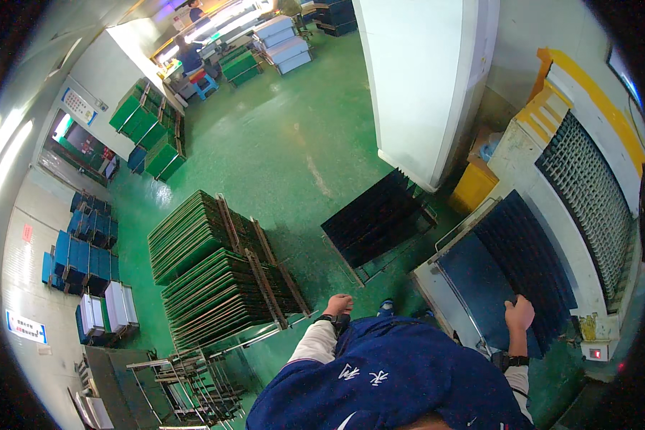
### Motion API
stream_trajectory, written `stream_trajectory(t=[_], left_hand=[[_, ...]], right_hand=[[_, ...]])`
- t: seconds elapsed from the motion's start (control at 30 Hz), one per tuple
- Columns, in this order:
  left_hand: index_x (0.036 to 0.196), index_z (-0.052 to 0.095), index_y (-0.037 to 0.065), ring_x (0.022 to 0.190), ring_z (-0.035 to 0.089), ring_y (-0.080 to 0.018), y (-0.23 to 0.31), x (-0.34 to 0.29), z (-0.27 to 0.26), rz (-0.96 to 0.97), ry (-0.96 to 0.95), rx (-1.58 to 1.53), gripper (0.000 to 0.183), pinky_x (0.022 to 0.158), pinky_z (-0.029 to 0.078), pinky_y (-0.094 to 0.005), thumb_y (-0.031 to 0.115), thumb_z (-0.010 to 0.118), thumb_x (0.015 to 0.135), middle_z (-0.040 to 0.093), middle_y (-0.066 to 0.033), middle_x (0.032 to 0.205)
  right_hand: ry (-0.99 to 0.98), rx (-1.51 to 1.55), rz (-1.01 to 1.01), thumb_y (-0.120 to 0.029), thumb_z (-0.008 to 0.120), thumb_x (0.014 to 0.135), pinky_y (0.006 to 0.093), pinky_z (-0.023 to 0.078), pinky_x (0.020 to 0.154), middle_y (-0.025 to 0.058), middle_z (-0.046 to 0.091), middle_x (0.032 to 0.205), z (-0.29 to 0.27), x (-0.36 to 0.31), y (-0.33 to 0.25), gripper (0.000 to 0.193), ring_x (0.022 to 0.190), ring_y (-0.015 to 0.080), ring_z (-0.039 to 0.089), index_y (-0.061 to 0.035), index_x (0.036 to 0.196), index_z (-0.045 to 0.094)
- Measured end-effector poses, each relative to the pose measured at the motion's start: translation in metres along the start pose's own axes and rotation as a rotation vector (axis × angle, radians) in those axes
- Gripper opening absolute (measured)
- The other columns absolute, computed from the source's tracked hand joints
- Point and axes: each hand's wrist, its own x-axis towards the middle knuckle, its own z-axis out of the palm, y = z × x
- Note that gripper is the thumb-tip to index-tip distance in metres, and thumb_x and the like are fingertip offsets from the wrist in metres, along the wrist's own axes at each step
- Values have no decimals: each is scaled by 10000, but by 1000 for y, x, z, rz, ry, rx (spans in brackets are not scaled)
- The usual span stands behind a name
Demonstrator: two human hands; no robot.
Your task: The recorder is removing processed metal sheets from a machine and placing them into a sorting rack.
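My left hand (339, 304) hangs beside my body with its fingers curled in, and nothing shows in it. Over at the right, my right hand (519, 313) is closed at the edge of a dark blue flat panel (473, 276); part of its grip is hidden. That panel leans at the front of a row of similar dark panels (527, 244) standing in a metal rack. Beyond my feet, another rack holds dark upright panels (376, 218). To the left of my left hand stand two stacked racks of green panels (218, 287).
A machine with a slatted conveyor (588, 201) runs along the right side, near a yellow bin (474, 188). A white pillar (419, 79) rises ahead. Empty metal racks (190, 387) stand lower left. Blue stacks (82, 258) line the left wall. People sit at a far bench.
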Motion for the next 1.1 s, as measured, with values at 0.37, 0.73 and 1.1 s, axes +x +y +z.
stream_trajectory(t=[0.37,0.73,1.1], left_hand=[[924,525,57,452,444,-122,-9,10,-7,11,9,35,135,367,349,-258,117,520,804,504,-19,635],[930,528,44,476,465,-132,-9,8,-9,13,-29,4,151,370,352,-259,104,539,792,524,-43,670],[1015,537,51,528,523,-165,-14,12,-10,-2,16,68,235,398,408,-278,136,547,796,590,-84,802]], right_hand=[[17,11,-9,-216,688,652,417,450,733,197,609,854,-2,-3,-2,343,825,347,580,-1,908,608],[28,-8,-16,-217,683,656,422,450,725,183,611,856,1,-2,0,312,822,349,579,-12,878,606],[23,-9,-33,-211,690,647,427,451,713,186,610,832,-1,-4,0,311,805,353,581,-11,869,603]])
